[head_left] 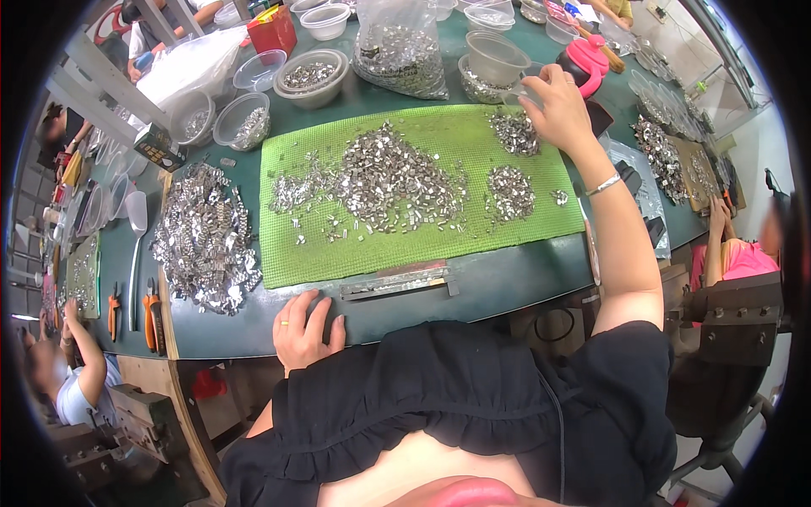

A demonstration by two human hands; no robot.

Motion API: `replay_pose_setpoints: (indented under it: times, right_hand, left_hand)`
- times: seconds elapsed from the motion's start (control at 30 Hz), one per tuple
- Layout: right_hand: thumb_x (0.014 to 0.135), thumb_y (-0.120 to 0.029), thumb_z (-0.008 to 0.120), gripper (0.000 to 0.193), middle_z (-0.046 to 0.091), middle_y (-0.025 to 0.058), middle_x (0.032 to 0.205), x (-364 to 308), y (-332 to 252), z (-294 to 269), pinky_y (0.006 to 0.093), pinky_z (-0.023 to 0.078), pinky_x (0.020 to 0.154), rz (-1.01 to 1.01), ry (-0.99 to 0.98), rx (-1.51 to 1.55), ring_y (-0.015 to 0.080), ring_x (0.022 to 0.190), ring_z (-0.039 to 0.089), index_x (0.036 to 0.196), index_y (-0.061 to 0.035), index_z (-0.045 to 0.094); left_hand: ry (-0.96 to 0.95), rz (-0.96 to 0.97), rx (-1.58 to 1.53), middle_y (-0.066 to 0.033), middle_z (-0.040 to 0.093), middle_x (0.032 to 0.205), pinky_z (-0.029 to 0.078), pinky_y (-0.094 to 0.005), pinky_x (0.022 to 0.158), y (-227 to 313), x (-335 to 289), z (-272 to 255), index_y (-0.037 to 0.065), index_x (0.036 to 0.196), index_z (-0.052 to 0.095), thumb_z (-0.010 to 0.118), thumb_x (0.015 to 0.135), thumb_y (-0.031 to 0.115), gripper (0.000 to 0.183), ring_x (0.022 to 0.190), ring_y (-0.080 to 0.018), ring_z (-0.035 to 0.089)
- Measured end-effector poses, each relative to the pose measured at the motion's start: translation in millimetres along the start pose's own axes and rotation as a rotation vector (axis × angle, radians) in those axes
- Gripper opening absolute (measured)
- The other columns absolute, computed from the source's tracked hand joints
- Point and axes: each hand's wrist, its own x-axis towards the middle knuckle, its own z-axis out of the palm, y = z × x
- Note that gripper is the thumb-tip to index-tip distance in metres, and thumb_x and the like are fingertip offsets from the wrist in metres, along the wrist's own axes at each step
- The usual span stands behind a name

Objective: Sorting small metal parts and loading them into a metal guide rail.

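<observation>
My right hand reaches to the far right of a green textured mat. Its fingers and thumb are closed on the edge of a clear plastic container, partly hidden by the hand. Just below it lies a small pile of metal pieces, with a second small pile nearer me. A large heap of small silvery metal pieces covers the mat's middle. My left hand rests at the table's front edge, fingers apart, holding nothing. Beside it lies a metal straightedge.
Left of the mat spreads a heap of metal strips, with orange-handled pliers beside it. Behind stand plastic bowls, a bag of metal parts and a pink-topped jug. Other people work at both sides and across the table.
</observation>
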Motion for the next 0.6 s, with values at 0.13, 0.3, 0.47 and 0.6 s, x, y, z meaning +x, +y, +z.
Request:
replay_pose_setpoints:
  times: [0.13,0.3,0.47,0.6]
  right_hand:
    - [0.082,-0.024,0.073,0.029,0.056,0.0136,0.105,1.5,4.6,-7.5,0.0433,0.050,0.083,-0.028,0.045,-0.007,0.0332,0.097,0.057,0.107,-0.0100,0.068]
    - [0.083,-0.024,0.072,0.029,0.057,0.0151,0.106,4.3,14.3,-9.3,0.0429,0.050,0.085,-0.042,0.093,0.008,0.0344,0.098,0.058,0.108,-0.0093,0.069]
    - [0.090,-0.026,0.065,0.025,0.069,0.0181,0.092,9.3,64.2,4.0,0.0379,0.051,0.080,0.406,0.285,0.358,0.0311,0.087,0.066,0.106,-0.0085,0.074]
    - [0.088,-0.020,0.062,0.029,0.073,0.0170,0.091,14.5,123.0,21.2,0.0372,0.051,0.073,0.989,0.328,0.737,0.0249,0.082,0.069,0.104,0.0023,0.073]
  left_hand:
    - [0.002,0.001,0.001,-0.0086,0.064,0.113,0.048,-0.0418,0.089,0.0,-0.1,-0.3,0.008,0.099,0.070,0.077,0.068,0.017,0.033,0.102,-0.0318,0.063]
    - [0.009,-0.003,-0.002,-0.0087,0.064,0.113,0.049,-0.0416,0.088,0.7,0.3,-0.4,0.008,0.098,0.070,0.077,0.067,0.017,0.033,0.102,-0.0317,0.063]
    - [0.012,-0.006,-0.008,-0.0088,0.064,0.113,0.049,-0.0414,0.087,1.4,2.0,-1.1,0.008,0.098,0.070,0.077,0.067,0.016,0.033,0.101,-0.0314,0.063]
    - [0.013,0.006,-0.008,-0.0090,0.064,0.113,0.049,-0.0416,0.087,-0.3,1.6,-0.6,0.008,0.098,0.070,0.077,0.066,0.016,0.034,0.101,-0.0313,0.063]
